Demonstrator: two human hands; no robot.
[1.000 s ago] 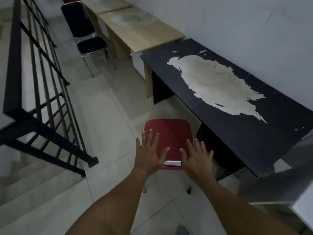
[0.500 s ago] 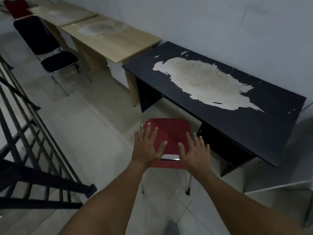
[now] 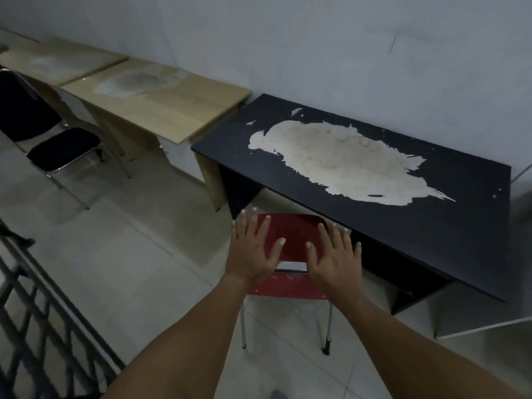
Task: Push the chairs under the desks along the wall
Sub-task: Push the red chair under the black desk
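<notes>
A red chair with metal legs stands at the front edge of the black desk, whose top has a large worn pale patch. My left hand and my right hand lie flat with spread fingers on the back of the chair's backrest, one at each side. Further left, a black chair stands pulled out on the floor in front of the light wooden desk. A second wooden desk continues the row along the wall.
A black metal stair railing runs along the lower left. A white ledge or tabletop edge sits at the lower right beside the black desk. Pale tiled floor lies between the railing and the desks.
My view has swung to the right, so the desks face me more squarely and the railing has slid to the left edge. Both hands stay flat on the red chair's backrest.
</notes>
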